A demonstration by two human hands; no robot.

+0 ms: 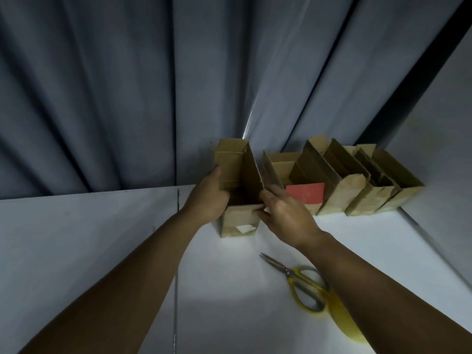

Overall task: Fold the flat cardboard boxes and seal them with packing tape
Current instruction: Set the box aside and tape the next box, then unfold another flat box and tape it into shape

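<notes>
From the head view, an upright open box (pixel 238 200) stands on the table (pixel 102 238) between both hands, left hand (pixel 208 198) gripping its left wall, right hand (pixel 286 215) pinching its near right corner.

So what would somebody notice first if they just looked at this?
Probably the open cardboard box in the middle of the white table, flaps standing up, with the left hand and the right hand gripping its sides. Next, the yellow-handled scissors lying nearer, by the right arm, and the row of folded boxes at the table's back right.
</notes>
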